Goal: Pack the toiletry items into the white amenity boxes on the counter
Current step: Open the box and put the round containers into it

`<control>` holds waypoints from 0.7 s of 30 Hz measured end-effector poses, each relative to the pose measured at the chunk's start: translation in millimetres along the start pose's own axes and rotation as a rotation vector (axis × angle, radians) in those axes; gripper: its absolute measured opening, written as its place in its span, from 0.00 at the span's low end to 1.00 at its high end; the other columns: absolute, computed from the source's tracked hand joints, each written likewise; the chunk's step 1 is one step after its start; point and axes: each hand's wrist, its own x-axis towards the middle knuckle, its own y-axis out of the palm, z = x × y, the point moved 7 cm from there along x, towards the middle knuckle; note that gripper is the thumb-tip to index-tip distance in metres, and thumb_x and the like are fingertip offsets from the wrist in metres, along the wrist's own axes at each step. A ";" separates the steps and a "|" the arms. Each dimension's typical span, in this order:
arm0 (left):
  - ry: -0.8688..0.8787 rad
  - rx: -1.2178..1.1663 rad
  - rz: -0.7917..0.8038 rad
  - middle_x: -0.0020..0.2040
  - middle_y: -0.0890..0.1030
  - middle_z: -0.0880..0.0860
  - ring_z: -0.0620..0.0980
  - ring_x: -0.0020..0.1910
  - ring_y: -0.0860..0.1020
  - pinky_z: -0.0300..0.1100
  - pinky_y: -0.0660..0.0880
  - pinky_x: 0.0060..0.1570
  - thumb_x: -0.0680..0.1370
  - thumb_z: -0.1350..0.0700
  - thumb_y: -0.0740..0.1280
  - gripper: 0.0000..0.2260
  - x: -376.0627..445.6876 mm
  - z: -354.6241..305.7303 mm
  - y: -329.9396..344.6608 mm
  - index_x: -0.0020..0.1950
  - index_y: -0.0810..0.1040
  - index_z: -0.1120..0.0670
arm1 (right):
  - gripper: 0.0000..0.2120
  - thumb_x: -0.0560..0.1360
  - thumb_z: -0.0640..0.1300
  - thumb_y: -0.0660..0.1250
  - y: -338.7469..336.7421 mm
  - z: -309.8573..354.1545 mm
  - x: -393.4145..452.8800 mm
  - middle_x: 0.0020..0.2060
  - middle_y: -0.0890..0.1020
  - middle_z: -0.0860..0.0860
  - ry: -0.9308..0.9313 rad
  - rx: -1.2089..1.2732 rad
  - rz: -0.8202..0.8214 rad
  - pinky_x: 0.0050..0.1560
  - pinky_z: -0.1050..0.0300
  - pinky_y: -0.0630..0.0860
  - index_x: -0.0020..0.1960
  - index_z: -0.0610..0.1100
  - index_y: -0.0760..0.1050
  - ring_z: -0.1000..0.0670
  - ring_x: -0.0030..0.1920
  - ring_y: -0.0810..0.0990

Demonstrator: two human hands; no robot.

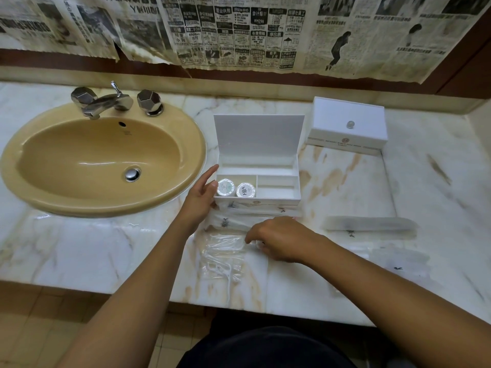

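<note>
An open white amenity box (276, 166) stands mid-counter with its lid upright. Two round wrapped soaps (236, 188) fill its front-left compartment; the other compartments look bare. My left hand (202, 195) rests open against the box's left front corner, fingers apart. My right hand (276, 239) lies palm down in front of the box, fingertips pinching a clear plastic packet (225, 245). Long frosted sachets (233, 221) lie between the box and that packet. A second amenity box (348, 126), lid shut, sits at the back right.
A tan sink (101, 158) with chrome taps (106, 102) takes up the counter's left. More frosted sachets (369, 225) lie on the marble at the right, and others (398, 261) nearer the front edge. Newspaper covers the wall behind.
</note>
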 end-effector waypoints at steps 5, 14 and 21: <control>-0.004 -0.010 -0.001 0.44 0.68 0.47 0.48 0.47 0.69 0.33 0.77 0.44 0.84 0.52 0.58 0.17 -0.2 -0.4 -0.5 0.67 0.70 0.31 | 0.19 0.75 0.38 0.59 -14.6 1.5 0.1 0.57 0.80 0.54 -0.016 -0.042 -0.097 0.47 0.54 0.73 0.62 0.54 0.74 0.47 0.55 0.78; 0.005 0.016 -0.005 0.44 0.67 0.57 0.47 0.36 0.65 0.32 0.72 0.33 0.84 0.52 0.58 0.17 -1.1 -2.5 -1.9 0.70 0.69 0.35 | 0.18 0.75 0.37 0.61 13.3 -3.9 7.3 0.54 0.80 0.53 -0.004 -0.088 -0.037 0.47 0.37 0.75 0.59 0.55 0.74 0.42 0.48 0.78; 0.003 0.013 -0.015 0.44 0.67 0.57 0.48 0.38 0.66 0.31 0.71 0.32 0.84 0.53 0.58 0.17 -1.8 -3.3 -1.7 0.71 0.69 0.36 | 0.16 0.70 0.32 0.63 13.9 0.3 8.9 0.46 0.79 0.50 -0.059 -0.197 -0.054 0.38 0.50 0.74 0.52 0.48 0.75 0.42 0.42 0.79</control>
